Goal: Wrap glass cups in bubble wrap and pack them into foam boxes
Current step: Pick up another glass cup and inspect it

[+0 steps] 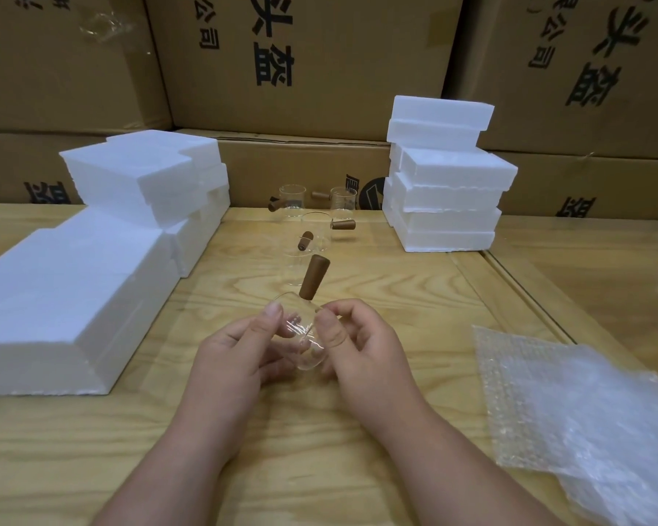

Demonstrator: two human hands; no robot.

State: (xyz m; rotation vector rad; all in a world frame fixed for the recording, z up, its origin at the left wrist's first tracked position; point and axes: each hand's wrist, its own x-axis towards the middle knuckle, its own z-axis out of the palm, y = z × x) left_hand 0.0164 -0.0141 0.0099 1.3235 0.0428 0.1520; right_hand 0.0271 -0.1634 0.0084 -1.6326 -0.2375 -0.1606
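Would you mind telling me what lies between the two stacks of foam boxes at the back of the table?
In the head view, several glass cups with brown wooden handles stand between the left foam stack and the right foam stack.

A light wooden table [358, 449] bears foam boxes [449, 191], glass cups [301, 206] and bubble wrap [570, 404].

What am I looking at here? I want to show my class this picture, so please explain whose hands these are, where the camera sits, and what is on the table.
There is no machine: a person wears a camera on the head, looking down at their own hands. The left hand and right hand together hold a clear glass cup with a brown wooden handle. On the wooden table stand more glass cups, stacks of white foam boxes on both sides, and bubble wrap at the right. Cardboard cartons stand behind.
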